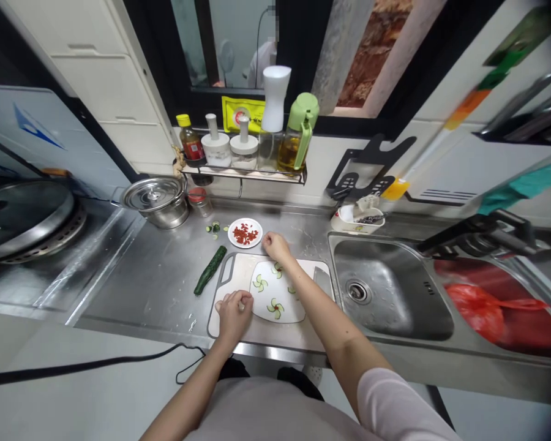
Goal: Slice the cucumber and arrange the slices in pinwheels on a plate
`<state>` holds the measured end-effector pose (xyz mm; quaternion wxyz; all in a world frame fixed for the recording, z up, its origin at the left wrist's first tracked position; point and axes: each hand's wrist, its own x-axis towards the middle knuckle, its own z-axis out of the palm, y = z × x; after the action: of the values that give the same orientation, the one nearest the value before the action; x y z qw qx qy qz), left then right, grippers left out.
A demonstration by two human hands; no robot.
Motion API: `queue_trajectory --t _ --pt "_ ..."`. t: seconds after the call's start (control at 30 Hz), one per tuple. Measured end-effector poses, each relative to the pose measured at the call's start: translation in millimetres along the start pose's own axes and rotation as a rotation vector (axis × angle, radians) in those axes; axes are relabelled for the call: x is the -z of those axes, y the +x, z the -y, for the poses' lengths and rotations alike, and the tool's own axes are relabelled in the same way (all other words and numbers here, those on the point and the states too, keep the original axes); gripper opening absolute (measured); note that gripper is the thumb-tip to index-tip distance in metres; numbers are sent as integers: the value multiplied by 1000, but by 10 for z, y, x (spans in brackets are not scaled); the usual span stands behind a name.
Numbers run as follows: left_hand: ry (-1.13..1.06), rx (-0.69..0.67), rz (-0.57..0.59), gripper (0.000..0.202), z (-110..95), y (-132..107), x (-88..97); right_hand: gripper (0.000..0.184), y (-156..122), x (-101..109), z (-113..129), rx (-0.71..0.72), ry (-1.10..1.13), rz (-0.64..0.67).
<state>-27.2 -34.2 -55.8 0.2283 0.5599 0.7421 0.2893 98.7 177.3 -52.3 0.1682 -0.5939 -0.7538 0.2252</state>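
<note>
A white plate [267, 295] lies on a cutting board [232, 282], bearing several pinwheels of thin cucumber slices [259, 282]. The pinwheel nearest me has a red bit at its centre. Beyond the board stands a small white dish [232, 238] of red pieces that look like goji berries [245, 233]. My right hand [276, 246] is closed beside that dish, fingertips together; anything in them is too small to make out. Over the board, at the plate's left edge, my left hand [236, 312] is curled with thumb and finger pinched, contents hidden. My right forearm covers part of the plate.
A cucumber [210, 270] lies left of the board, cucumber scraps [214, 227] behind it. A flat grey blade-like piece [322, 280] rests on the board's right. The sink [395, 288] is to the right, a lidded steel pot [158, 202] back left, a bottle shelf [252, 173] behind.
</note>
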Motion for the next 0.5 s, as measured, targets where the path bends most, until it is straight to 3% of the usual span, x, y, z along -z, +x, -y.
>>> queue_trajectory --t 0.23,0.5 --pt "-18 18 -12 13 10 10 0 27 341 -183 179 12 -206 127" --pt "-39 29 -18 14 46 25 -30 28 681 -393 337 111 -232 170"
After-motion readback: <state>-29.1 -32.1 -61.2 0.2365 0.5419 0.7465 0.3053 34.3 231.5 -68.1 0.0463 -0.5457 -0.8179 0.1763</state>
